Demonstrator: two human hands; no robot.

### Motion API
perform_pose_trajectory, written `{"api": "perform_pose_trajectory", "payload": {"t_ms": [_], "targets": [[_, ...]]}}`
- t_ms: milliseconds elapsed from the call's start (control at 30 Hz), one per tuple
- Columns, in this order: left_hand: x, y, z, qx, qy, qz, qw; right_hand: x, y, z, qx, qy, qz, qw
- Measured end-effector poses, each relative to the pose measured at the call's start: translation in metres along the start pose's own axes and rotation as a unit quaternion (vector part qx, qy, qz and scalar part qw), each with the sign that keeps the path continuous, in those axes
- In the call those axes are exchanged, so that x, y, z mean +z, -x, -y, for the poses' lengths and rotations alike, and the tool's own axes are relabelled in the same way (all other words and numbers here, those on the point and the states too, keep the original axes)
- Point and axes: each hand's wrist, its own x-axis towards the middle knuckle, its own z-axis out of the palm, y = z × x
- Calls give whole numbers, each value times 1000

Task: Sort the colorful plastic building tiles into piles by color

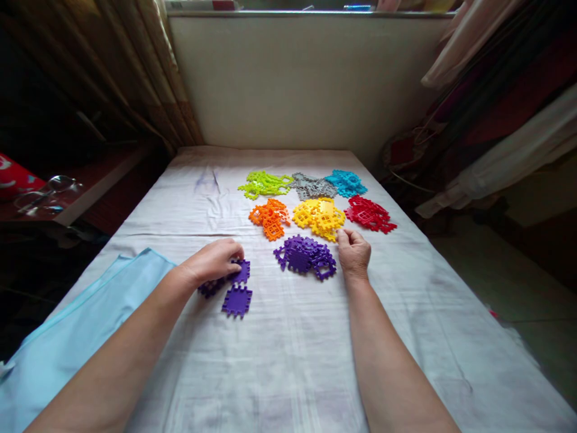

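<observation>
My left hand (220, 261) pinches a flat purple interlocking square (241, 272) with notched edges. More dark purple pieces (211, 288) lie partly hidden beneath that hand. Just in front of it, a second purple square (237, 301) rests flat on the cloth. To the right is a heaped pile of purple pieces (304, 257), some solid and some with open frames. My right hand (354, 252) is closed beside that pile, its fingertips at the edge of the yellow pile (321, 216). Whatever those fingers hold, if anything, is hidden.
Farther back lie piles of orange (271, 219), lime green (265, 184), grey (313, 186), blue (346, 183) and red pieces (369, 213). A light blue cloth (99, 319) covers the table's left edge. Hanging fabric (509, 150) borders the right side.
</observation>
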Motion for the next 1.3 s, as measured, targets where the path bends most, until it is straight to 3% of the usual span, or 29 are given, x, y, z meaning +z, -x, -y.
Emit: {"api": "perform_pose_trajectory", "payload": {"t_ms": [267, 433, 567, 700, 867, 967, 1100, 1300], "targets": [[-1, -2, 0, -42, 12, -26, 999, -1, 1, 4, 0, 2, 4, 1000], [6, -19, -23, -41, 114, -102, 987, 0, 0, 3, -12, 11, 0, 1000], [21, -37, -45, -23, 138, -139, 980, 1, -1, 1, -8, 7, 1, 1000], [34, -47, -54, -28, 133, -153, 979, 2, -2, -1, -12, 12, -2, 1000], [38, -47, -49, -36, 121, -147, 981, 2, -2, 0, -15, 17, 0, 1000], [31, -35, -37, -37, 120, -159, 979, 1, -1, 1, -14, 15, 1, 1000], [21, 1, -15, -9, 108, -161, 981, 1, -1, 1, -14, 15, 2, 1000], [32, 64, 14, 78, 54, -78, 992, 1, -1, -1, -22, 17, 3, 1000]]}}
